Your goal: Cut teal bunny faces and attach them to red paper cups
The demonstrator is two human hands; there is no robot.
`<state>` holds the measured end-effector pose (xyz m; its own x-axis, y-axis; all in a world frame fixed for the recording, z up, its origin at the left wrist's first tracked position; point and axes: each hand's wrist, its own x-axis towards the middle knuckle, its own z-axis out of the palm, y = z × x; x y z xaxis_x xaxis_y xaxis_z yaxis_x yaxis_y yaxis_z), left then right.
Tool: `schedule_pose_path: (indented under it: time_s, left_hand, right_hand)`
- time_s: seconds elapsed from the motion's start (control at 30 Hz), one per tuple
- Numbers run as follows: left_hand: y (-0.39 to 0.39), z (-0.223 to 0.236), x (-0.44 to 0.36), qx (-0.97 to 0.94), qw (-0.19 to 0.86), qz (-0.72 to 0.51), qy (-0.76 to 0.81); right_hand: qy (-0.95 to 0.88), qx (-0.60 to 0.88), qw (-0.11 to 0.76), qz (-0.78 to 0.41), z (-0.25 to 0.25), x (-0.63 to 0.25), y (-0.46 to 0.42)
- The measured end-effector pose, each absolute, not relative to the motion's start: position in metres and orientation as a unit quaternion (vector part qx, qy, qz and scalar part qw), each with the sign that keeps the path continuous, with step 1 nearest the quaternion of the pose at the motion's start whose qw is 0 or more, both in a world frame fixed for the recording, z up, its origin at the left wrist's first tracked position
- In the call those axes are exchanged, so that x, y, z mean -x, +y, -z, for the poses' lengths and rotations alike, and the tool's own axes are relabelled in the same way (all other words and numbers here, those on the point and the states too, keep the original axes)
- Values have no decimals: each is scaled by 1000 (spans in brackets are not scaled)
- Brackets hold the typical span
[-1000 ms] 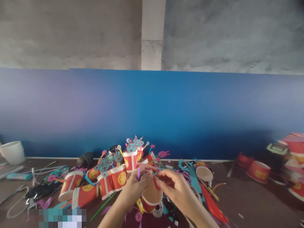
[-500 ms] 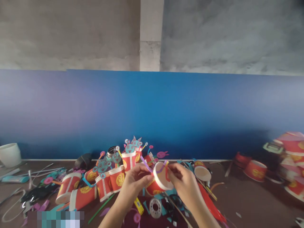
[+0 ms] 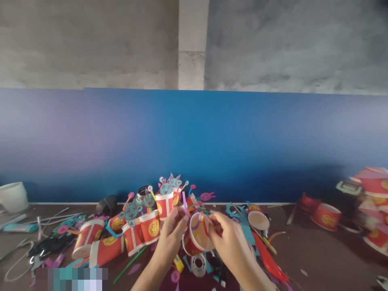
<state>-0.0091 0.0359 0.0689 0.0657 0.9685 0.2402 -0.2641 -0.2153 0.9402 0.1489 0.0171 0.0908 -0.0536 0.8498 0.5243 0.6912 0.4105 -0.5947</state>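
Observation:
A red paper cup [image 3: 194, 246] with a white rim is held between my two hands, its open mouth tilted toward me. My left hand [image 3: 173, 229] is closed against the cup's left side, where a purple straw [image 3: 184, 202] rises beside the fingertips. With pinched fingers, my right hand [image 3: 224, 234] grips the right side of the rim. A purple strip and a reddish strip show at the cup's mouth. Just below lies a white tape roll [image 3: 198, 264], and a yellow item [image 3: 178, 263] is by my left wrist.
Several red cups [image 3: 149, 227] stand or lie to the left, some bearing blue paper faces [image 3: 166, 188]. A red balloon-like piece [image 3: 269, 258] lies right of my right arm. Stacked cups [image 3: 376, 202] stand far right, and a white cup [image 3: 13, 197] far left. A blue panel [image 3: 194, 141] rises behind the table.
The cup has turned so more of its inside faces me. The purple straw now stands more upright. Both hands have shifted slightly lower and stay on the cup.

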Motion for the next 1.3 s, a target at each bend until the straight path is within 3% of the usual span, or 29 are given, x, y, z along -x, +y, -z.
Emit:
schedule_pose_path:
  time_s: [0.2,0.4,0.53,0.7,0.8,1.13,1.3]
  left_hand:
    - [32,-51,6,-397,549,-600,424]
    - [33,-29,10,-422,529,-609,412]
    - [29,-40,7,-439,549,-576,418]
    - [19,-67,2,-541,655,-481,217]
    - [19,-70,1,-548,687,-442,180]
    - [23,-71,2,-555,628,-486,248]
    - [34,-66,5,-518,567,-580,271]
  right_hand:
    - [-717,515,431,-185,-92,-149,15]
    - [-726,489,453,-169,-97,-149,13]
    - [-728,485,457,-160,-101,-149,13]
    - [-719,503,454,-152,-102,-157,16]
    - [-716,512,448,-156,-101,-161,18]
    - [-696,495,473,-215,-101,-164,21]
    - [-661,509,500,-232,-92,-177,34]
